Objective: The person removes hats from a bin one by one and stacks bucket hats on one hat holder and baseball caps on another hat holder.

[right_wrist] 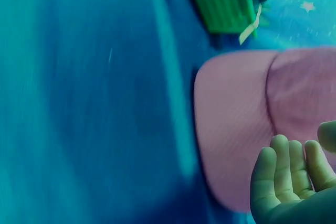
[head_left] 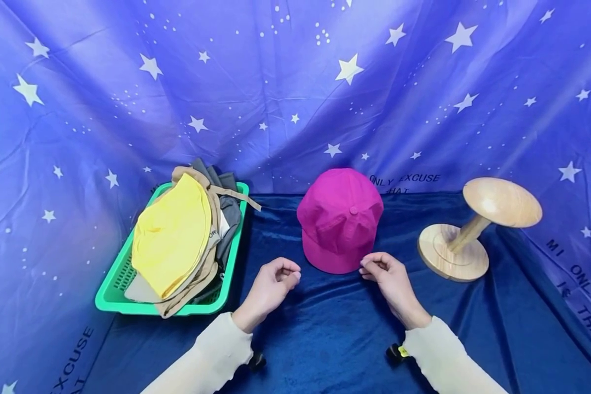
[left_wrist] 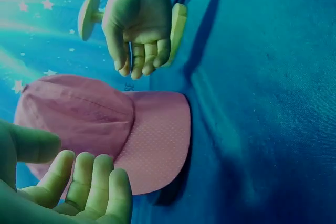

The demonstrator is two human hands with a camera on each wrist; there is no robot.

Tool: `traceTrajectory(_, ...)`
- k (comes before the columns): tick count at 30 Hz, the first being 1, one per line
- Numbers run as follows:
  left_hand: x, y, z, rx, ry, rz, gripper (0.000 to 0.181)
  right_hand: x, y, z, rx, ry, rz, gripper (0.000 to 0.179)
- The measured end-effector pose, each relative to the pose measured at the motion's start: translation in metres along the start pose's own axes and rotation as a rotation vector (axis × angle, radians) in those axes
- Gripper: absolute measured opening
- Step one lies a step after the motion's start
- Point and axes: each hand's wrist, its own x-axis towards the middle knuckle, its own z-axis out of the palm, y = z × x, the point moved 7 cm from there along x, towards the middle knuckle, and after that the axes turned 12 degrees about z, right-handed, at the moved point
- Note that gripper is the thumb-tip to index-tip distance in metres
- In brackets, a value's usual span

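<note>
A magenta cap (head_left: 342, 219) stands on the dark blue cloth with its brim toward me. My left hand (head_left: 270, 287) hovers short of the brim's left side, fingers loosely bent and holding nothing. On the other side, my right hand (head_left: 393, 284) is close by the brim's right edge; its fingers are also loosely bent around nothing. Whether the right fingertips touch the brim I cannot tell. In the left wrist view, the brim and crown of the cap (left_wrist: 157, 140) lie beyond the left fingers, a gap between thumb and fingers. The right wrist view shows the cap (right_wrist: 236, 114) beside relaxed right fingers.
A green basket (head_left: 233, 262) on the left holds several hats, a yellow one (head_left: 172, 235) on top, with a strap hanging over the rim. To the right stands a wooden hat stand (head_left: 502, 202) with a round base. A starry blue curtain (head_left: 276, 71) hangs behind.
</note>
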Motion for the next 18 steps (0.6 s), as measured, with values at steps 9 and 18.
traceTrajectory(9, -0.017, 0.007, -0.018, 0.147, -0.019, 0.103, 0.005, -0.019, -0.012, 0.035, 0.009, -0.089, -0.034, 0.023)
traceTrajectory(18, -0.034, 0.037, -0.054, 0.338, 0.057, 0.220, 0.013, -0.025, -0.015, 0.079, 0.037, -0.169, -0.047, 0.018)
